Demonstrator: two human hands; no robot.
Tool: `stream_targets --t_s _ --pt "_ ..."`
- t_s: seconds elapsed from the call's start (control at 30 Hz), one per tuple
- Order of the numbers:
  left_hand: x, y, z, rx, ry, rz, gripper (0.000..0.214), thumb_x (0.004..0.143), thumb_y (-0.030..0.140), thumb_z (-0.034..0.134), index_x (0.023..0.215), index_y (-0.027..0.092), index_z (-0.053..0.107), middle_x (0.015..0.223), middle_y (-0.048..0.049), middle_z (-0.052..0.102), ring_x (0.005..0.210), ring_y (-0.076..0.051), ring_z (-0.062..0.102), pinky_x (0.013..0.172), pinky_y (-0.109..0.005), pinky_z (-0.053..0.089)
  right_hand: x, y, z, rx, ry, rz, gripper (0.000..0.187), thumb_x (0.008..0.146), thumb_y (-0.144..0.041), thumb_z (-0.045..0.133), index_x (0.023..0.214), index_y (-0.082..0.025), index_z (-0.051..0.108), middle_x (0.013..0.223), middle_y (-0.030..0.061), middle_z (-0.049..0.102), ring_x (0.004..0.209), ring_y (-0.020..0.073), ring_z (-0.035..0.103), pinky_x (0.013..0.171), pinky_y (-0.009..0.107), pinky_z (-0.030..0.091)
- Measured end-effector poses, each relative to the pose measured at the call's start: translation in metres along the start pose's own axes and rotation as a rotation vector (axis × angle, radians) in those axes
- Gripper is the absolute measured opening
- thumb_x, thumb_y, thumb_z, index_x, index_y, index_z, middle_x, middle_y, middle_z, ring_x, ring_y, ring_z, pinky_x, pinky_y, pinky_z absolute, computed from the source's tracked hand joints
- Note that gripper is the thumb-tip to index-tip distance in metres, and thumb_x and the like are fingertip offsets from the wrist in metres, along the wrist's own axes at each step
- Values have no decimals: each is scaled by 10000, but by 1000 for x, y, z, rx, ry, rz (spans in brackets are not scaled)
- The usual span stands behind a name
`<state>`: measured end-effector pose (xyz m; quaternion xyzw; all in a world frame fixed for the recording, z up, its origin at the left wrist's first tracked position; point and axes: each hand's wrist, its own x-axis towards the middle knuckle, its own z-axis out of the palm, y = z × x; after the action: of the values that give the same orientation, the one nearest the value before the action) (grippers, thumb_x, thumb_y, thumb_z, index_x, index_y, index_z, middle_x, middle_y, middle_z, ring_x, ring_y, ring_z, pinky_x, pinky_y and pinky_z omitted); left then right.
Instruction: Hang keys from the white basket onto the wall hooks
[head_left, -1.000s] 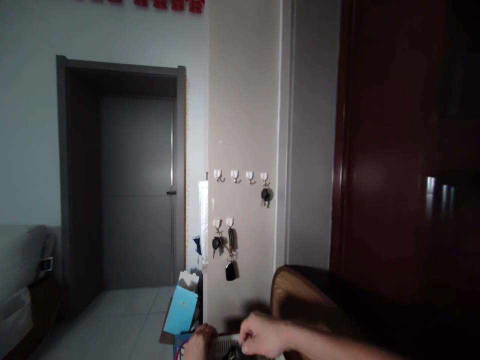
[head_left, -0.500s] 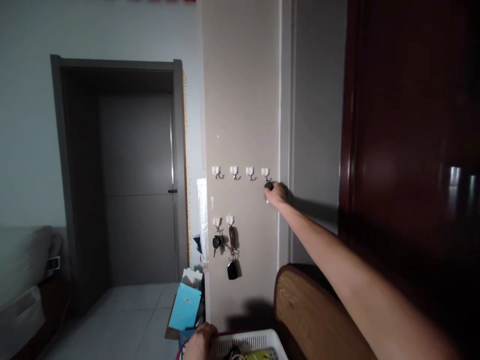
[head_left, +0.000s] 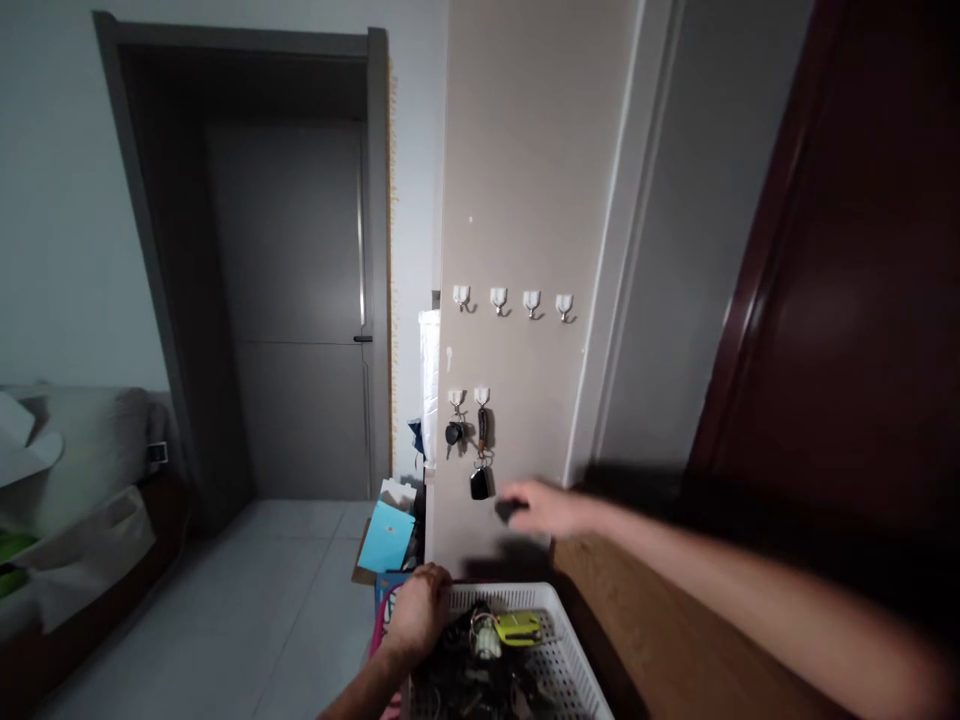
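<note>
My right hand [head_left: 541,507] is closed around a small black object [head_left: 510,508], which looks like a key fob; motion blurs it. This hand is in front of the wall, just right of a hanging black key fob [head_left: 480,482] and above the basket. My left hand [head_left: 421,603] grips the far left rim of a white plastic basket [head_left: 547,598], its fingers curled over the edge. Inside the basket lie a yellow-green flat item [head_left: 519,628], a pale roundish item [head_left: 486,638] and a dark tangle that looks like keys.
Several white hooks [head_left: 532,303] stick to the wall; a bunch of keys [head_left: 454,433] hangs from a lower one. An open blue box [head_left: 386,537] stands left of the basket. A curved wooden panel [head_left: 637,600] is at the right, a grey door [head_left: 300,300] behind.
My right hand has come down from the rightmost upper hook with the black object still in it. The view has tilted down, showing more of the basket and my left hand.
</note>
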<state>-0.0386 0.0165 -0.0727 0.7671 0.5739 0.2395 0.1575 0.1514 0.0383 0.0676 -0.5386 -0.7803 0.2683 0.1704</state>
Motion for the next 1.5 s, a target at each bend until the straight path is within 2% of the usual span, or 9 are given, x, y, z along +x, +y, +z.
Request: stream_targets --t_s 0.1,0.17,0.27,0.43,0.63,0.97,1.1,1.3,1.5 --pt "18 2 -11 -103 -64 -34 224 638 130 365 795 151 524 793 -16 558 727 -92 486 660 -173 345 -1 31 44 -30 -188 -62 222 538 -202 554 751 -141 551 629 -10 555 549 100 490 526 229 389" --pt "44 9 -29 -218 -71 -94 276 621 140 408 884 126 488 788 -31 564 683 -95 498 614 -176 361 19 36 43 23 64 -79 283 568 -249 514 824 -127 527 740 26 560 642 113 501 587 228 383" --pt "94 27 -64 -395 202 -217 383 627 225 449 985 93 411 886 -82 533 722 -110 498 608 -189 367 65 23 21 65 520 -11 326 621 -317 440 871 -116 498 810 59 545 748 130 491 658 233 362" --pt "148 56 -86 -491 339 -285 416 578 285 510 941 94 441 824 -88 554 685 -132 505 586 -225 370 116 1 7 2 638 112 218 630 -331 418 710 -156 522 695 52 567 639 143 508 562 231 362" --pt "154 62 -91 -460 317 -205 194 653 232 393 680 93 525 575 -42 542 513 -94 485 502 -208 363 111 -9 -5 118 785 8 179 671 -296 347 633 -171 470 613 12 550 533 94 492 487 191 356" --pt "126 91 -169 -447 442 37 204 672 258 363 607 95 468 471 19 448 406 -37 416 448 -166 333 79 -79 -38 203 610 -196 167 659 -289 383 606 -150 456 497 -32 470 392 36 410 377 143 289" --pt "86 87 -144 -534 211 95 169 663 239 378 641 90 455 479 17 458 411 -39 428 429 -158 335 45 -72 -20 130 464 -253 170 667 -274 376 620 -135 461 483 -38 449 405 37 393 394 149 281" --pt "12 59 -59 -327 -133 30 174 644 193 384 753 113 493 592 -15 543 516 -78 490 510 -189 385 -9 -23 30 -241 141 -258 120 625 -222 419 639 -139 505 558 -6 523 496 75 433 440 172 279" --pt "-26 42 -16 92 -182 40 296 622 181 409 907 159 485 931 -59 527 843 -146 476 740 -234 354 -35 32 51 -552 -45 -91 238 605 -191 423 817 -186 531 720 23 576 629 119 496 498 191 305"
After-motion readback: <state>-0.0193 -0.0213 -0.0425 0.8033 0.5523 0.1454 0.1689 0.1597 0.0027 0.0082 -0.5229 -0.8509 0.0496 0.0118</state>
